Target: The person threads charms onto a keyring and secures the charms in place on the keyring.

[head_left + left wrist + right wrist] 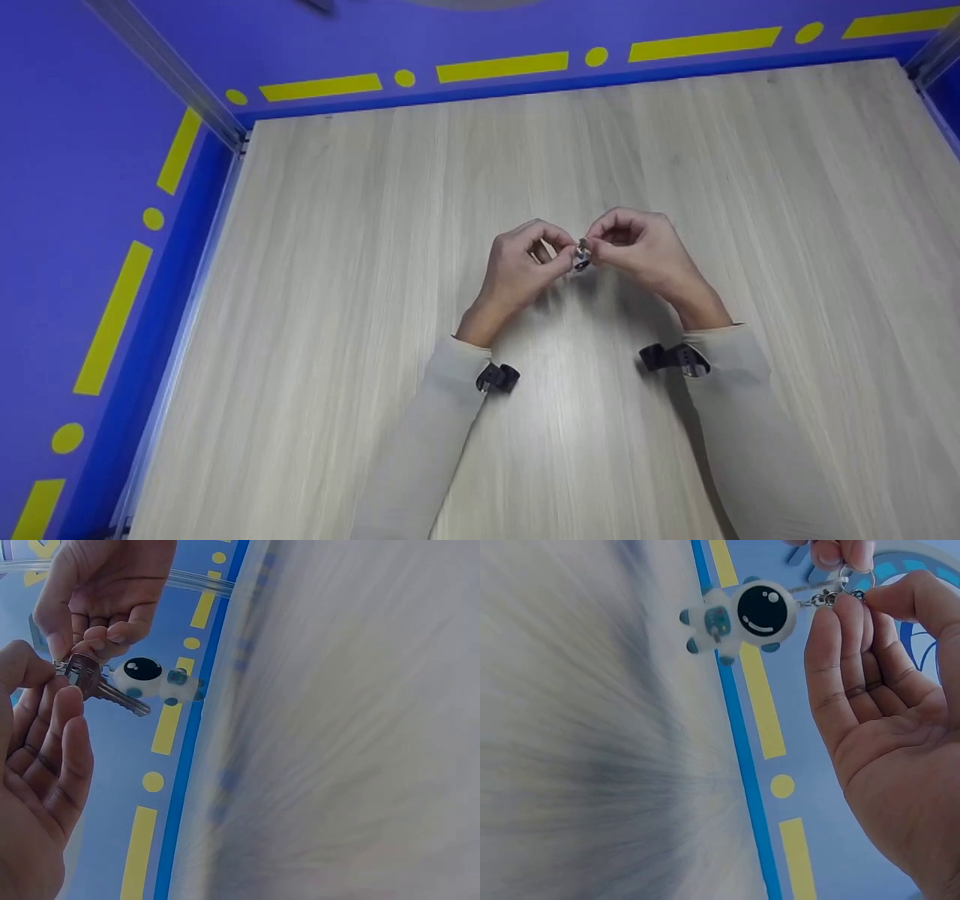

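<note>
A metal key ring (841,577) is held between both hands above the table. My left hand (519,264) pinches it from one side, and my right hand (646,247) pinches it from the other with thumb and forefinger. From the ring a small white astronaut charm (763,612) dangles by a short chain (823,598); it has a black visor and teal details. In the left wrist view a metal key (121,697) hangs beside the charm. Fingertips hide part of the ring, so the exact hold on it is partly covered.
Below the hands spreads a light wood-grain table (360,300). Blue panels with yellow dashes and dots (502,66) border its far and left sides, joined by a metal post (172,71). Dark wrist straps (679,358) sit over the pale sleeves.
</note>
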`<state>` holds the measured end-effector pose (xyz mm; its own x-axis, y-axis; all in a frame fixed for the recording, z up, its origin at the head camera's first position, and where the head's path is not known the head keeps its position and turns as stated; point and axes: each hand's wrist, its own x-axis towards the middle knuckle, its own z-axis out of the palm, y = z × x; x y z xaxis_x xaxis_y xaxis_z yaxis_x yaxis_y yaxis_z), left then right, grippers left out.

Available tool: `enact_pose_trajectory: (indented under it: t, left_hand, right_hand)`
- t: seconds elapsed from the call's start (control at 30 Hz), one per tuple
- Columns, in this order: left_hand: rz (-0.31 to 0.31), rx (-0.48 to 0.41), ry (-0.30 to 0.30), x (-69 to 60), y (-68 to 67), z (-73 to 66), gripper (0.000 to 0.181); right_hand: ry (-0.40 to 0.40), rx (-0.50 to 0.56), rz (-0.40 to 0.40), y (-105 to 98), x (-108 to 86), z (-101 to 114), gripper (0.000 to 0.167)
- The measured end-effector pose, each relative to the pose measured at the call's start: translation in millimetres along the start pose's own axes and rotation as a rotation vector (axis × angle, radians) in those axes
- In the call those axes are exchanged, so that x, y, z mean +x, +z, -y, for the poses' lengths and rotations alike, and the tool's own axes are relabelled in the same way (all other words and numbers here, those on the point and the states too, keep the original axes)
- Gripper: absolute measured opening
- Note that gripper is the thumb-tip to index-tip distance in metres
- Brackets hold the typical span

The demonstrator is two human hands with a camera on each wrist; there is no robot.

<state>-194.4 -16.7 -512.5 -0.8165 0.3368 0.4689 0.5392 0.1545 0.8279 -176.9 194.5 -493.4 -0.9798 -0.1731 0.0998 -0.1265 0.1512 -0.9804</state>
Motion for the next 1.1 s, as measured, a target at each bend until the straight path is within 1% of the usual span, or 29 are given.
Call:
enact_pose_trajectory:
  t: [0.13,0.33,0.43,0.5,0.63,0.7,0.83,0.97,1.1]
  left_hand:
    - [-0.001,0.025,-0.001,0.4,0.1,-1.2,0.005]
    - [-0.001,0.063,0.020,0.8,0.5,-1.9,0.005]
    - [-0.001,0.054,0.016,0.7,0.7,-1.9,0.006]
    - [0.004,0.043,0.007,0.4,0.6,-1.4,0.007]
    - [0.022,0.031,-0.002,-0.2,0.5,0.2,0.009]
    - [0.025,0.035,0.003,-0.4,0.3,0.7,0.009]
    - [0.017,0.056,0.020,-0.4,0.0,0.6,0.007]
    - [0.013,0.070,0.036,0.0,-0.1,0.1,0.006]
    - [0.012,0.080,0.045,0.3,-0.1,-0.5,0.006]
  right_hand:
    - [0.001,0.005,0.015,1.2,0.1,1.0,0.008]
    - [0.008,0.021,0.030,2.6,-0.5,1.8,0.004]
    - [0.010,0.027,0.023,2.4,-0.2,1.5,0.004]
    - [0.016,0.046,0.019,2.2,0.1,1.1,0.006]
    - [0.013,0.076,0.010,2.1,0.2,0.9,0.005]
    - [0.010,0.083,0.010,2.0,0.4,0.7,0.004]
    - [0.016,0.078,0.010,1.5,0.3,1.1,0.010]
    - [0.023,0.071,0.013,0.8,-0.4,2.2,0.005]
    - [0.017,0.058,0.029,1.1,-0.5,2.8,0.003]
